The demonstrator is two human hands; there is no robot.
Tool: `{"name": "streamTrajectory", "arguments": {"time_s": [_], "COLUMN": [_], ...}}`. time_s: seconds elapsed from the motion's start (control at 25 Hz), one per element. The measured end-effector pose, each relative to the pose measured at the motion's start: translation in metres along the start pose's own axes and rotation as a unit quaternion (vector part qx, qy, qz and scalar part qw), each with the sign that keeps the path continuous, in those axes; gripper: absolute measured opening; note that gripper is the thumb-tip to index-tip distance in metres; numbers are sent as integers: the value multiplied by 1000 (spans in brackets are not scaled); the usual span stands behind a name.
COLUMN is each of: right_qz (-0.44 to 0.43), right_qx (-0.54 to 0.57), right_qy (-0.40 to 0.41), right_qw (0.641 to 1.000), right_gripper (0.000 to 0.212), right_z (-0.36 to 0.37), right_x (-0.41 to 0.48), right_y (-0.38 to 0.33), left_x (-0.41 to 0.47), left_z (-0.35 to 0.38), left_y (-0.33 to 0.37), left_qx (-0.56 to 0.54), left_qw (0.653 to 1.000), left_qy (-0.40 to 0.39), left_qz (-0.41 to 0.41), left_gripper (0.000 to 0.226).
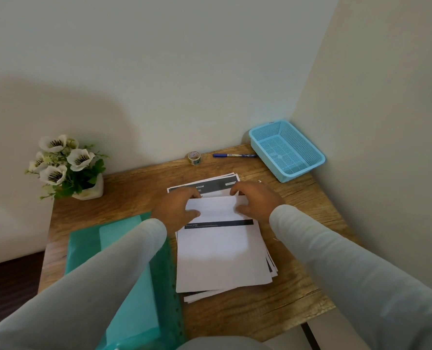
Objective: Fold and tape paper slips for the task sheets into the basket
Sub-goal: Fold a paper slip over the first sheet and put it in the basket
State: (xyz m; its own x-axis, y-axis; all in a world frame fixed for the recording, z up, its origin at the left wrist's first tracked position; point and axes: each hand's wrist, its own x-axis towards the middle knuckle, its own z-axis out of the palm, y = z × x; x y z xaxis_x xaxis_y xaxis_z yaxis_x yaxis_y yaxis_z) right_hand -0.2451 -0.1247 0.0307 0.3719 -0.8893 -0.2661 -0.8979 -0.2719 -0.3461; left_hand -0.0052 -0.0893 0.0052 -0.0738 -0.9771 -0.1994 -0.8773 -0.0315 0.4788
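A stack of printed task sheets [222, 256] lies in the middle of the wooden desk [273, 311]. The top sheet's far edge is folded back toward me, showing its white underside [215, 209]. My left hand [177, 210] pinches the left end of that folded flap, thumb on top. My right hand [256, 199] pinches its right end. A small roll of tape [194, 157] stands near the wall behind the stack. The blue mesh basket [311, 170] sits in the far right corner with nothing inside it.
A blue pen [234, 155] lies between the tape and the basket. A green plastic folder [131, 274] lies left of the sheets, partly under my left sleeve. A pot of white artificial flowers [66, 168] stands at the far left corner. Walls close the back and right.
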Motion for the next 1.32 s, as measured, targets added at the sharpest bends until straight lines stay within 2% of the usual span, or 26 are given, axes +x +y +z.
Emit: {"name": "streamTrajectory", "arguments": {"time_s": [0.2, 0.4, 0.56, 0.68, 0.8, 1.08, 1.32], "right_qz": [-32, -51, -49, -45, -36, -25, -17], "right_qx": [-10, -75, -90, -73, -61, -98, -107], "right_qy": [58, 101, 83, 55, 37, 61, 57], "right_qw": [998, 991, 991, 995, 997, 993, 992], "right_gripper": [20, 13, 21, 38, 57, 55, 60], "right_z": [-8, 11, 31, 45, 59, 91, 92], "right_x": [-1, -16, -32, -40, -45, -44, -47], "right_y": [0, 4, 7, 7, 4, -2, 4], "left_x": [2, -7, -21, -27, -28, -27, -23], "left_z": [-7, 4, 23, 34, 40, 62, 50], "left_y": [2, 0, -16, -27, -27, 2, -38], "left_qx": [-13, 18, 28, 44, 76, 203, 253], "left_qw": [998, 994, 994, 992, 990, 968, 964], "left_qy": [42, 68, 39, 26, 12, -12, -29], "left_qz": [54, 80, 98, 113, 116, 147, 77], "left_gripper": [15, 9, 18, 23, 40, 51, 66]}}
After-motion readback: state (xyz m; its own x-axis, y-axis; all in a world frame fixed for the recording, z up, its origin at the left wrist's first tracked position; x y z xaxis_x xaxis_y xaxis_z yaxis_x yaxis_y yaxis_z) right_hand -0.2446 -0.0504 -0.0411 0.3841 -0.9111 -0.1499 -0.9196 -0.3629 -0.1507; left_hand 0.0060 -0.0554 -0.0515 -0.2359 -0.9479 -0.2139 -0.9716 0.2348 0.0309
